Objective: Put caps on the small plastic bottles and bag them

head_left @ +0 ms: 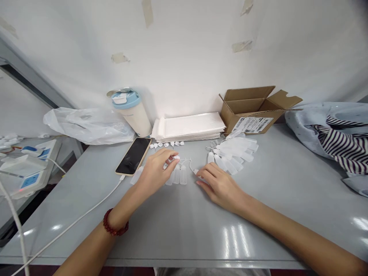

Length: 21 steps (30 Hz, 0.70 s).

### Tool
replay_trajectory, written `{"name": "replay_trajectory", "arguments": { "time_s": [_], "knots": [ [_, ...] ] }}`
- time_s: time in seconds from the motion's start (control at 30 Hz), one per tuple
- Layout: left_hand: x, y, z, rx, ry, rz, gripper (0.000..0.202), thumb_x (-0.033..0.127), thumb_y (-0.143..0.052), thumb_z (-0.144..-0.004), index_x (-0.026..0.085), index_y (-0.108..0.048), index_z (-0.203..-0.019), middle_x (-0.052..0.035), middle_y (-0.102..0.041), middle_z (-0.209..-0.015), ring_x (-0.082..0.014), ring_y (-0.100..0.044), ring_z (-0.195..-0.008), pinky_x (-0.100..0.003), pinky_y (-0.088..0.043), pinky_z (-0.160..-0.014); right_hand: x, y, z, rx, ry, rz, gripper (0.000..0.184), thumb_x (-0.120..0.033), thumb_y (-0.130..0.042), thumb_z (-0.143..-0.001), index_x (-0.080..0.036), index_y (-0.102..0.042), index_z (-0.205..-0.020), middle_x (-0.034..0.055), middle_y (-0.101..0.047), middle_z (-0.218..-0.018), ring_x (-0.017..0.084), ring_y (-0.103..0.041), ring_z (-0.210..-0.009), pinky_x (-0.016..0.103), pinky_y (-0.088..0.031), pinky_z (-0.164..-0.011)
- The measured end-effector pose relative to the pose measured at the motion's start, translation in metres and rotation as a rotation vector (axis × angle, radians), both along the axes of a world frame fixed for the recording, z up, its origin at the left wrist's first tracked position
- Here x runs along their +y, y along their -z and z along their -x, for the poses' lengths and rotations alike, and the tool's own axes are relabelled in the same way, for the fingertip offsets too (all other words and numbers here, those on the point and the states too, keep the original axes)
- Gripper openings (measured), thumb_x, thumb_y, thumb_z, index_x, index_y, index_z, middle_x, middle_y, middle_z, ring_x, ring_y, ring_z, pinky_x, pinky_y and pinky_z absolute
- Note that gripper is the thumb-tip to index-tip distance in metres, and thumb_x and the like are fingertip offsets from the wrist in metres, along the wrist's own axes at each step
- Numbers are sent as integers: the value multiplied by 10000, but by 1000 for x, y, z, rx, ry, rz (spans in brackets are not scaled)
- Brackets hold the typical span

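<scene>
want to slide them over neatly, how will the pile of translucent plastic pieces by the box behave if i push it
The pile of translucent plastic pieces will probably spread rather than move as one, since its pieces overlap loosely. Each is likely light, being small and translucent. Their thin tails may snag, as several bunch together.

On our gray table [184, 226] we see a phone [133, 156], a blue-lidded tumbler [136, 118], a white stack [189, 126], an open carton [253, 107], translucent bottles [234, 152] and small white caps [166, 145].

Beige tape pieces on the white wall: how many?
5 tape pieces: one top, left of centre; one below it; one far left; one top, right of centre; one below that.
</scene>
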<state>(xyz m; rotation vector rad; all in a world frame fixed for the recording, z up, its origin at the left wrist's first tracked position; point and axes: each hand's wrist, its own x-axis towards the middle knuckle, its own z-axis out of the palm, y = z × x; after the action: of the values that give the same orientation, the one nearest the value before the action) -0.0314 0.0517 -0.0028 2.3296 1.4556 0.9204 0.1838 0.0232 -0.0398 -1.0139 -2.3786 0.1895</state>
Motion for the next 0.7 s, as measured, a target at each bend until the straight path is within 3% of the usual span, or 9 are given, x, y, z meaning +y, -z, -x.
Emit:
{"name": "replay_trajectory", "arguments": {
  "time_s": [0.2,0.47,0.6,0.7],
  "knots": [
    [-1,-1,-2,5,-5,21,148,241,-537,-856,164,-635,-936,-54,-673,-896,-138,-617,-694,-224,-485,-550,0,1,1,-111,148,31,240,-177,-502,-874,-95,-535,-1097,118,-557,-915,220,-543,-773,332,-490,-630],
    [-7,-3,-7,-20,20,56,157,242,-550,-851,162,-642,-950,-50,-683,-884,-141,-631,-706,-215,-481,-533,0,1,2,-262,212,-11,188,-220,-436,-920,-137,-583,-1002,108,-547,-927,178,-539,-695,258,-397,-502],
    [-10,-4,-9,-109,40,177,172,282,-567,-845,169,-653,-943,-48,-688,-910,-150,-630,-744,-238,-504,-599,0,1,2,-355,214,-64,204,-233,-408,-934,-135,-585,-964,105,-578,-859,197,-558,-682,261,-310,-437],
    [-12,-7,-10,-234,52,369,197,323,-602,-820,175,-666,-933,-45,-687,-903,-160,-633,-780,-263,-527,-669,0,-2,0,-357,218,-53,227,-221,-372,-940,-132,-580,-926,95,-582,-808,179,-534,-583,273,-263,-407]
  ]
}}
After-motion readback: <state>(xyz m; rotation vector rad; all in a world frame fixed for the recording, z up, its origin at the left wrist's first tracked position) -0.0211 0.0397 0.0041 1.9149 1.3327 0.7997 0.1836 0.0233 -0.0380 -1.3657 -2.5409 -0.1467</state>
